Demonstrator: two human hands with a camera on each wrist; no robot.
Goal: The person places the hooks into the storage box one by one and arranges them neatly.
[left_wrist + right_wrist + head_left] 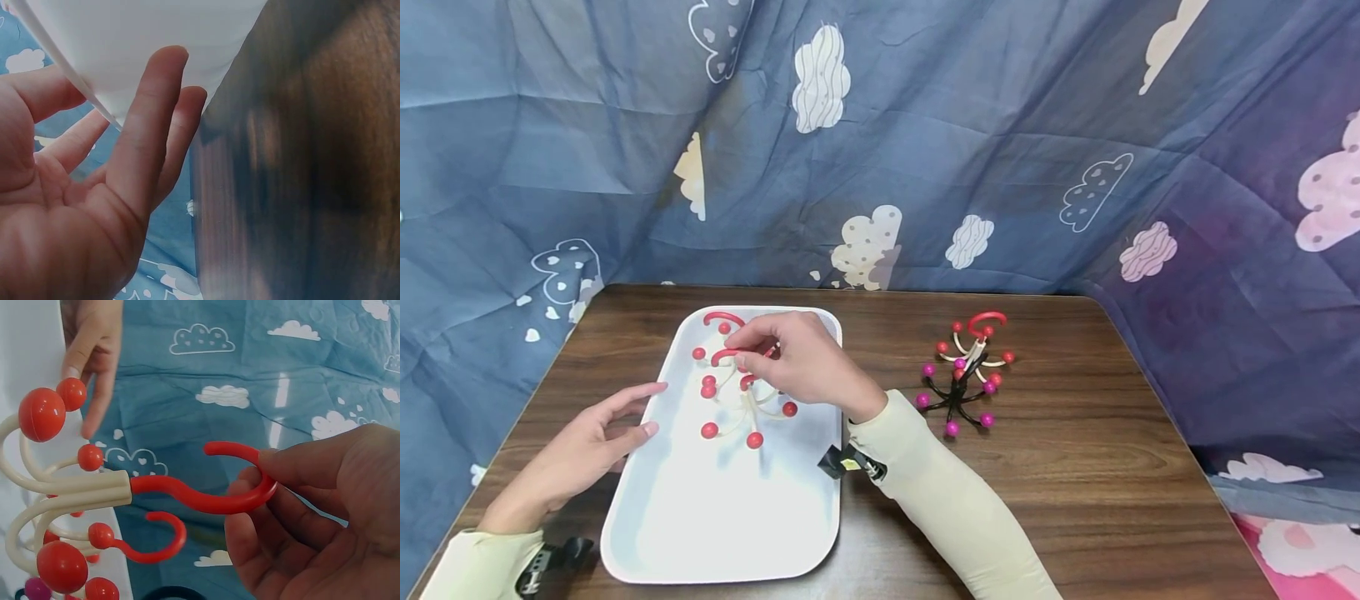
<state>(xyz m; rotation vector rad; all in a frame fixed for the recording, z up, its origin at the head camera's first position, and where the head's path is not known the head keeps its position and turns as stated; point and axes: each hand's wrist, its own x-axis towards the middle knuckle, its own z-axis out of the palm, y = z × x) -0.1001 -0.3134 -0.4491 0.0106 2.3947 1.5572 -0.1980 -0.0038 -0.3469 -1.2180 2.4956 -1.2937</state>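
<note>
My right hand [808,358] pinches the red hook of a cream hook hanger [206,501] between thumb and fingers, above the white tray [737,517]. Curved cream prongs tipped with red balls spread from the hanger's stem. Behind it, at the tray's far end, is another hanger with a red hook [724,317], partly hidden by the held one and my hand. My left hand [587,442] is at the tray's left edge, fingers extended on both sides of the rim in the left wrist view; whether they touch it I cannot tell.
Right of the tray on the wooden table [1075,467], a cream hanger with a red hook [987,318] lies against a black hanger with magenta balls [957,398]. A cloud-printed blue curtain [925,150] stands behind the table. Low in the right wrist view, a black curve [169,592] shows.
</note>
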